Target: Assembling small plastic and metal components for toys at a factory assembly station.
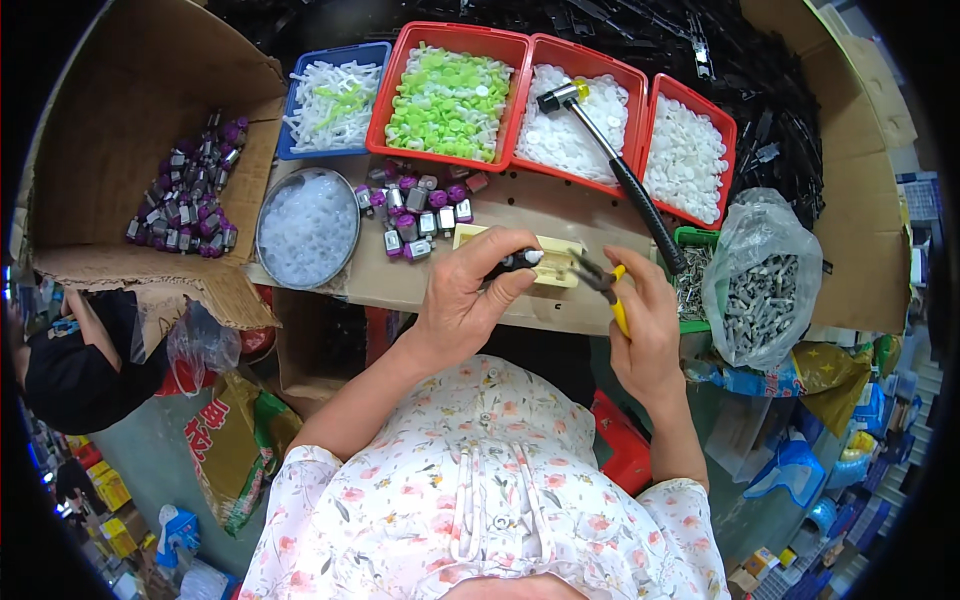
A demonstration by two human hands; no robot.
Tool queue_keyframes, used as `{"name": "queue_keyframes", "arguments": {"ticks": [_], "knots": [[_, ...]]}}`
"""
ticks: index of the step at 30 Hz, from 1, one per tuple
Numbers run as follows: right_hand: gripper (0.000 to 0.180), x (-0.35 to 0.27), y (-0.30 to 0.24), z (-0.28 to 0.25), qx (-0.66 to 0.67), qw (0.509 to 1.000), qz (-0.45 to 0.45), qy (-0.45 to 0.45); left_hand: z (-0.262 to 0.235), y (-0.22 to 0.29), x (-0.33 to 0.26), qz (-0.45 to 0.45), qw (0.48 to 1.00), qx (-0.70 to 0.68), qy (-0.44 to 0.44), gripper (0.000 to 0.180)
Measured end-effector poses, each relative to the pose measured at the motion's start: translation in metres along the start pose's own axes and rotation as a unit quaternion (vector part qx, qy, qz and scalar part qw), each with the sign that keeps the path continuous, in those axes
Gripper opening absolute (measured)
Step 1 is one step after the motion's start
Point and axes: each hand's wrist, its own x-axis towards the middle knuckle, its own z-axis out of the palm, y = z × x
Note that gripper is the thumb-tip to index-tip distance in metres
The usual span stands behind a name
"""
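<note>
Near the centre of the frame, the person's left hand (pixel 462 295) pinches a small dark cylindrical piece (pixel 516 260) between thumb and fingers, its white tip pointing right. Just right of it, the right hand (pixel 648 325) is wrapped round yellow-handled pliers (pixel 606 286), whose jaws point left toward the white tip; they are too blurred to tell whether they are parted. Both hands are above a cream tray (pixel 562 277). Left of the tray, purple-and-silver pieces (pixel 426 223) lie clustered beside a round metal bowl (pixel 357 228) of translucent bits. Along the top stand a blue bin (pixel 325 153) and three red bins (pixel 437 159) of small plastic parts. A black-handled mallet (pixel 637 193) slants across the bins at upper right, above a clear plastic bag (pixel 762 222) filled with metal parts.
</note>
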Motion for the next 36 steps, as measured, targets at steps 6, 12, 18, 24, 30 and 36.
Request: {"name": "queue_keyframes", "arguments": {"ticks": [6,12,18,24,30,36], "knots": [[0.029,0.003,-0.011,0.003,-0.118,0.991,-0.055,-0.008,-0.001,0.005,-0.003,0.067,0.996,0.06,-0.012,0.026],[0.015,-0.004,-0.004,0.001,-0.121,0.989,-0.083,-0.011,-0.008,0.012,-0.008,0.016,0.997,0.052,-0.062,0.027],[0.015,-0.008,0.006,-0.007,-0.094,0.986,-0.138,-0.021,-0.014,0.019,-0.012,-0.162,0.966,-0.106,-0.171,0.024],[0.017,-0.001,-0.001,-0.013,-0.067,0.974,-0.213,-0.03,-0.029,0.015,-0.016,-0.288,0.798,-0.412,-0.333,0.044],[0.017,0.01,-0.009,0.008,-0.06,0.957,-0.283,-0.026,-0.06,0.014,-0.037,-0.333,0.807,-0.354,-0.335,0.044],[0.02,0.014,0.013,0.019,-0.055,0.986,-0.142,-0.061,-0.129,-0.002,-0.091,-0.411,0.85,0.071,-0.322,0.033]]}}
